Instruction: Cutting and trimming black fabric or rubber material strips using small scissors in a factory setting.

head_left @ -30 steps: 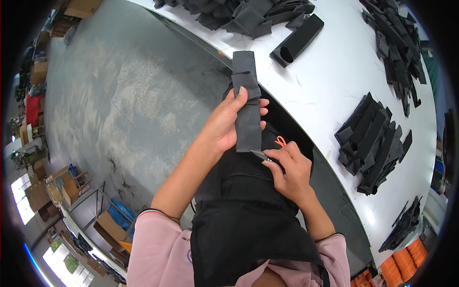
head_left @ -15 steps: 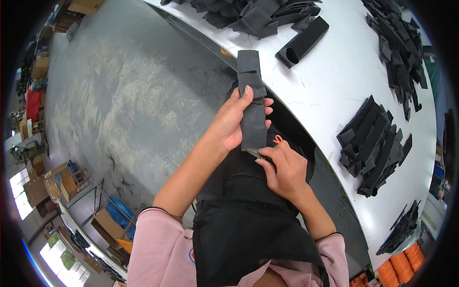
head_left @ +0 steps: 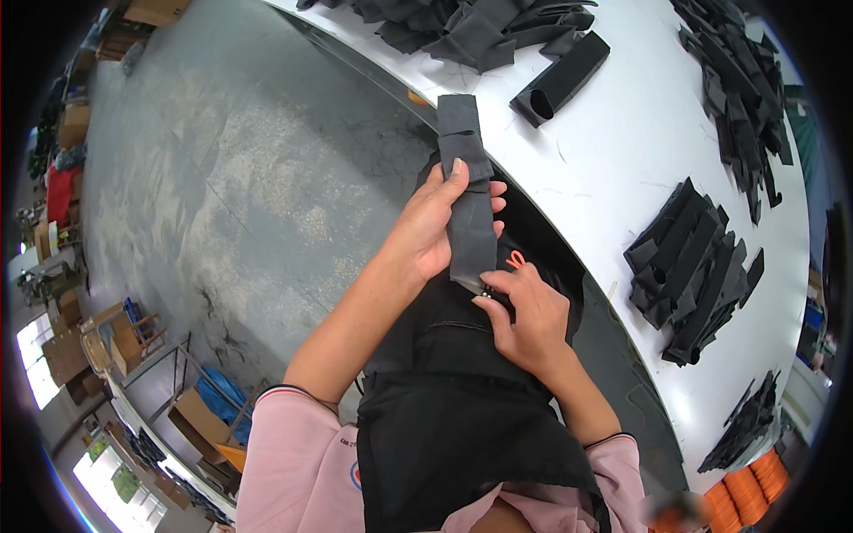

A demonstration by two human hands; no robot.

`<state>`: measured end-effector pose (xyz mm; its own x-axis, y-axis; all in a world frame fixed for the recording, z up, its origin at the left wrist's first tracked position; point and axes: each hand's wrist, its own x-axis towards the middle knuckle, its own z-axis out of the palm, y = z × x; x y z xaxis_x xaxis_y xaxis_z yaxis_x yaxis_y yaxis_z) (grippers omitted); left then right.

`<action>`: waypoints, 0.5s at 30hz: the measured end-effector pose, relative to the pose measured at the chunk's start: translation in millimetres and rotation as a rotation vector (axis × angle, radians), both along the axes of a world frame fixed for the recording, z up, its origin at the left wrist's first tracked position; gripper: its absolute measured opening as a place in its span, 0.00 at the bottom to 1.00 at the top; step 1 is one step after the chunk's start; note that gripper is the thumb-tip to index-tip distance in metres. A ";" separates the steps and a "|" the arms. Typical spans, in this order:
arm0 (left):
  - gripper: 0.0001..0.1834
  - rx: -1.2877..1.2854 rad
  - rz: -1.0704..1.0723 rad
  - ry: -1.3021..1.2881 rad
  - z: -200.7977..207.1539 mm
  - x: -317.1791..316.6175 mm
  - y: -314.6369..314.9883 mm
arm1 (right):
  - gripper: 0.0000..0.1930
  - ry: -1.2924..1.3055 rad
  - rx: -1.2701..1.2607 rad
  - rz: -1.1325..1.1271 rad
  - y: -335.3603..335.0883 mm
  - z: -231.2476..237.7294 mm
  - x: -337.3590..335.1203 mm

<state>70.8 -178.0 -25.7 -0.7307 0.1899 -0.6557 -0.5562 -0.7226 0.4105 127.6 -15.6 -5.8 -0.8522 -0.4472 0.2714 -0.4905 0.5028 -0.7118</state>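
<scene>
My left hand (head_left: 433, 218) is closed round a long dark grey fabric strip (head_left: 474, 240), thumb on top and fingers wrapped behind. The strip stands upright in the view, with a folded, layered part near the thumb and its lower end by my right hand. My right hand (head_left: 531, 318) pinches what look like small thread snips (head_left: 487, 291) at the strip's lower corner. A pale metal tip and an orange cord loop show; most of the tool is hidden in the fingers. A black apron (head_left: 462, 435) lies beneath my hands.
To the right a white table (head_left: 577, 222) curves past, its edge close to my right arm. On it lie a single black folded strip (head_left: 569, 75), several dark fabric piles (head_left: 689, 266) and loose threads. Orange spools (head_left: 755, 484) stand lower right, near a blurred dark shape (head_left: 675, 513). Cardboard boxes (head_left: 200, 422) line the left.
Both hands keep nearly the same place on the strip; my right fingers have shifted very slightly at its lower corner. A blurred dark shape has appeared at the lower right.
</scene>
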 end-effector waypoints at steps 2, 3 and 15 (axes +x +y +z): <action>0.18 -0.008 0.011 -0.005 -0.3 0.6 -2.5 | 0.15 -0.018 -0.011 0.005 5.1 2.9 2.9; 0.18 -0.012 0.018 -0.011 -0.3 1.0 -3.0 | 0.16 -0.037 -0.017 0.004 7.4 4.2 4.3; 0.18 0.024 0.022 -0.009 -0.3 1.3 -3.2 | 0.16 0.003 0.008 0.018 7.3 3.3 6.0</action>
